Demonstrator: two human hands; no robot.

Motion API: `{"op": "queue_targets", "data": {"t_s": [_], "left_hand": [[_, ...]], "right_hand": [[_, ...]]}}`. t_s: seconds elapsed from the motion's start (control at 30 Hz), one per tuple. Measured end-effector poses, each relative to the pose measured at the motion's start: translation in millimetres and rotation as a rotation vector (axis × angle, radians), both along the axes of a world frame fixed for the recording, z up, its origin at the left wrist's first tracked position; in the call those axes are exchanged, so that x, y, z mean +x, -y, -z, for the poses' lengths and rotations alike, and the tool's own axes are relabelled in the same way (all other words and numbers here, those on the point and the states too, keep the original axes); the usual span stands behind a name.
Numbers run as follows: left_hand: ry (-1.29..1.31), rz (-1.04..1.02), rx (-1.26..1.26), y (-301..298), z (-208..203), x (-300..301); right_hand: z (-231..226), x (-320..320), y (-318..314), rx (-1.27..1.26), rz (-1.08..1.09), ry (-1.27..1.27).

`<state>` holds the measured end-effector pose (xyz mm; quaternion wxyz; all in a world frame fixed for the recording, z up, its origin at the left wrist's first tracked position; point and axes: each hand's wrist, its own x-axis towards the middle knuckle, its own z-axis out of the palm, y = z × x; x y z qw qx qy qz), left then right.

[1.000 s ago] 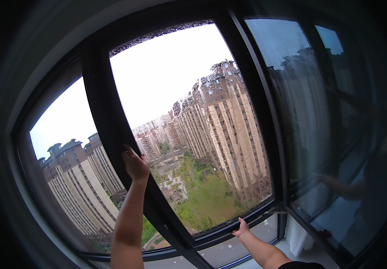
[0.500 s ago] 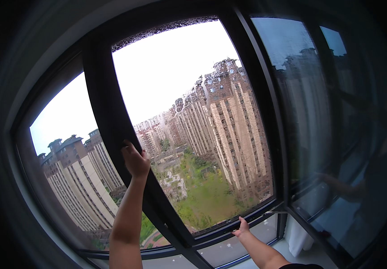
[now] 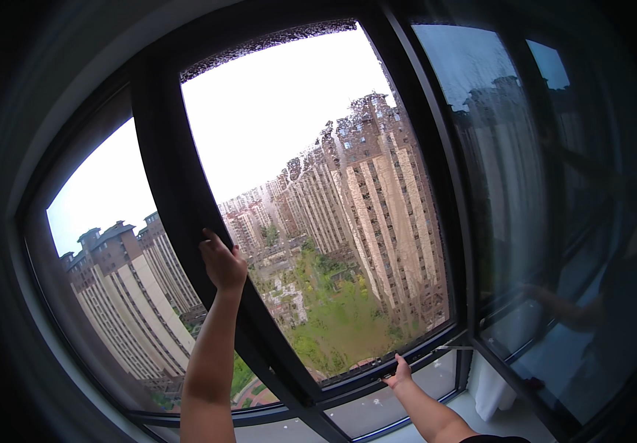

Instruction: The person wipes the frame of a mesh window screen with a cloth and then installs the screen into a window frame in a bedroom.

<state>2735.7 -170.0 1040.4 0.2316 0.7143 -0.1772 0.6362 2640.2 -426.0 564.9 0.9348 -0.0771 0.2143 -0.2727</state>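
A large window with dark frame bars stands before me. My left hand [image 3: 224, 266] grips the wide dark upright bar [image 3: 174, 181] left of the middle pane, back of the hand toward me, thumb at its right side. Any handle beneath the fingers is hidden. Lower and to the right, my right hand [image 3: 400, 371] holds the bottom rail [image 3: 366, 372] of the same window, thumb up over it and the other fingers mostly out of sight. The middle glass pane [image 3: 303, 177] is wet, with drops and streaks on its upper and right parts.
On the right, a dark glass panel [image 3: 510, 184] reflects the buildings and an arm. A thin metal arm [image 3: 454, 348] shows at the lower right frame corner. White cloth [image 3: 491, 387] hangs below it. Tall buildings [image 3: 392, 214] and greenery lie far below outside.
Both hands keep their places on the frame. The view has shifted very slightly, and the upper part of the window sits a little further left and higher.
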Motion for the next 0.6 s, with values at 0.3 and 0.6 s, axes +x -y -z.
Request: {"op": "queue_targets", "data": {"t_s": [0.3,0.6], "left_hand": [[-0.002,0.034,-0.009,-3,8,-3],[0.080,-0.028,0.016,-10,9,-3]], "right_hand": [[-5,-15,-10,-0.004,-0.049,0.048],[11,-4,-7,-0.010,-0.068,0.037]]}}
